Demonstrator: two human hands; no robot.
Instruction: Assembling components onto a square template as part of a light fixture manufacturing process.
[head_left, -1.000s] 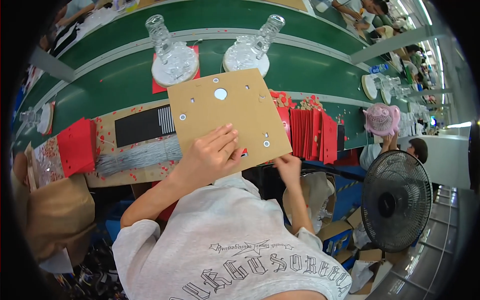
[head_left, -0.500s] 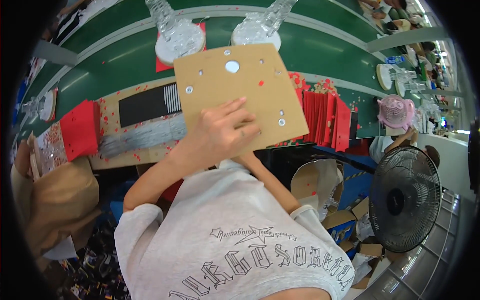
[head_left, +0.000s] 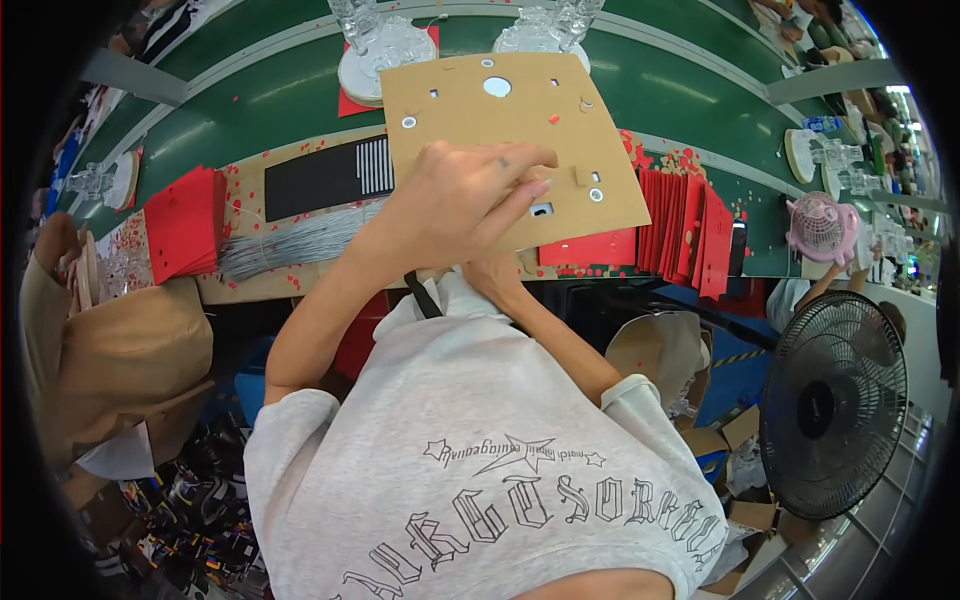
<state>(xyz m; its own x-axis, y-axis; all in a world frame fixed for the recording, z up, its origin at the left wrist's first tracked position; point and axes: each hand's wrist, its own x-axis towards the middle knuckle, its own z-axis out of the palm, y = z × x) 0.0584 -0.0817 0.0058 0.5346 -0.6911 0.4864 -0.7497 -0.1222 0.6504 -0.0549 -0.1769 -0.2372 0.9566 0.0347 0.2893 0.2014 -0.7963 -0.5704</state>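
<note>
While the left hand (head_left: 465,190) curves its fingers above the punched cardboard (head_left: 525,122), grip unclear, the right hand (head_left: 492,270), partly hidden at its near edge, cannot be judged.

Clock centred on cardboard sheet (head_left: 525,120). Left hand (head_left: 470,190) over sheet's lower half; right hand (head_left: 493,272) at 6, by lower edge. On tabletop (head_left: 255,122): flat panel (head_left: 310,182) at 9; wire bundle (head_left: 295,245) at 8; card pile (head_left: 186,225) farther out, between 8 and 9; upright card row (head_left: 675,220) at 4. Bottle-topped stand (head_left: 372,72) at 10, second stand (head_left: 540,38) at 12. Off tabletop: carton (head_left: 640,350) at 5, pedestal fan (head_left: 835,405) between 4 and 5.
</note>
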